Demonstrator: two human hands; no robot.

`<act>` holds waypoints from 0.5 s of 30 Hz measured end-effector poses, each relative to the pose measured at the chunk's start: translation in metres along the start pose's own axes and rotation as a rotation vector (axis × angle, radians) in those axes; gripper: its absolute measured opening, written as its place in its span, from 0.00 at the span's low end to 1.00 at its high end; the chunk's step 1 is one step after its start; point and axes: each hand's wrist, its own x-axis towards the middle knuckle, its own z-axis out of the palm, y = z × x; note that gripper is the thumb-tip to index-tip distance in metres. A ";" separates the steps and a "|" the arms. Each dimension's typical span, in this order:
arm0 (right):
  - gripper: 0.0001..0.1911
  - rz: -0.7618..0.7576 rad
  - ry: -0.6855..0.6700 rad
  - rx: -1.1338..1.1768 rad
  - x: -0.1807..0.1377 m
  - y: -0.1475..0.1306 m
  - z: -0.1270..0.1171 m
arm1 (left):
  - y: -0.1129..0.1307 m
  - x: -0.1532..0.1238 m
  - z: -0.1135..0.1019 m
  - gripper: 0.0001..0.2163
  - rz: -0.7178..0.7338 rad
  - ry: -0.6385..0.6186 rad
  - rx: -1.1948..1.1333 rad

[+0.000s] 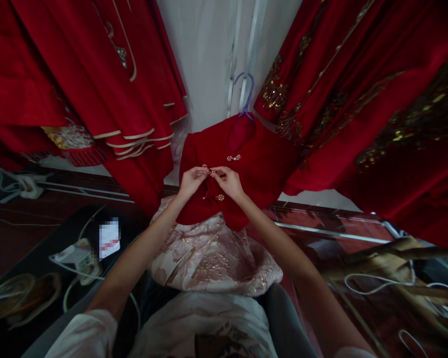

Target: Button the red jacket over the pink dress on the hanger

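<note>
A red jacket (pixel 269 164) hangs on a purple hanger (pixel 246 94) in front of me. At the middle of its front opening, my left hand (pixel 194 180) pinches a flower-shaped button fastening (pixel 205 167) between thumb and fingers. My right hand (pixel 228 182) is closed in a pinch on the other side of the same fastening, and the fingertips of both hands nearly touch. Above them, an ornamental button pair (pixel 233 158) sits joined near the collar. Below, another flower button (pixel 220 197) lies apart from its partner at the left edge.
Red embroidered garments hang at left (pixel 134 109) and right (pixel 343 109). A pale patterned cloth (pixel 216 253) covers my lap. On the dark surface at left lie a white device (pixel 82 258) and cables; boards (pixel 388 258) and a white cable (pixel 377 279) are at right.
</note>
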 end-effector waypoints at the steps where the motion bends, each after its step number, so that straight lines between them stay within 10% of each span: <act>1: 0.11 0.002 0.014 -0.020 0.001 -0.001 0.002 | 0.001 -0.001 0.000 0.09 0.001 0.000 0.003; 15: 0.08 0.015 0.093 -0.103 0.008 -0.009 0.010 | -0.002 0.003 -0.007 0.11 0.091 -0.039 0.148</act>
